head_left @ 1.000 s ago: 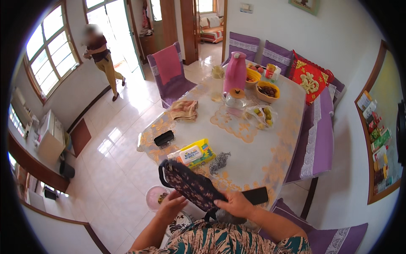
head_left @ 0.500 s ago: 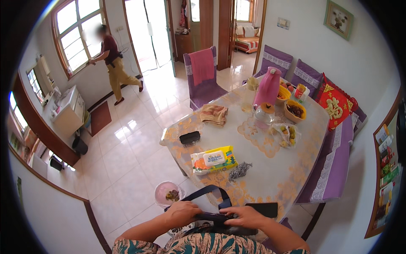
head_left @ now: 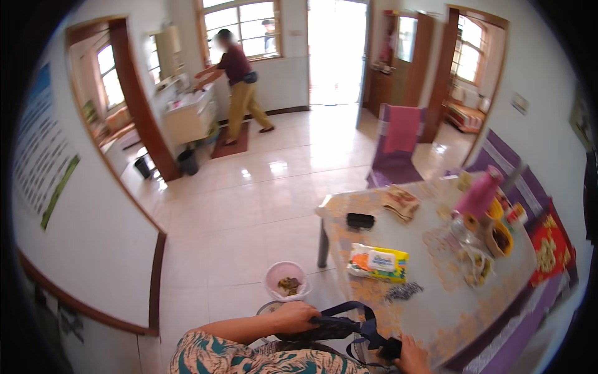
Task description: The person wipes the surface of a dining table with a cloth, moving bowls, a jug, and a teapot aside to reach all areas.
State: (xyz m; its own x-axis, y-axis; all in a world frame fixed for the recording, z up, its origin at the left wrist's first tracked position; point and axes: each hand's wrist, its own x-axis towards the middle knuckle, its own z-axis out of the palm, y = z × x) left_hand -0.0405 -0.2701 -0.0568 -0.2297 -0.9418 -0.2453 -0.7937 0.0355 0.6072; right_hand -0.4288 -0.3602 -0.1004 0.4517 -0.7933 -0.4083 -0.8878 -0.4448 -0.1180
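My left hand (head_left: 298,316) grips the top of a dark bag with blue straps (head_left: 349,324) held low against my body near the table's front corner. My right hand (head_left: 411,358) sits at the bottom edge, closed on the bag's other end next to a small black item (head_left: 391,348). On the table (head_left: 436,311) just beyond lie a yellow and white wipes packet (head_left: 377,262) and a small dark crumpled thing (head_left: 403,291).
A pink bucket (head_left: 285,280) with scraps stands on the tiled floor by the table leg. Further along the table are a black case (head_left: 360,220), folded cloth (head_left: 402,202), pink flask (head_left: 479,193) and bowls. A purple chair (head_left: 398,146) stands beyond. Another person (head_left: 240,84) works at a far counter.
My view has swung left toward the floor and the far room. The bag has dropped lower against my body, both hands still on it. The other person has walked to the counter.
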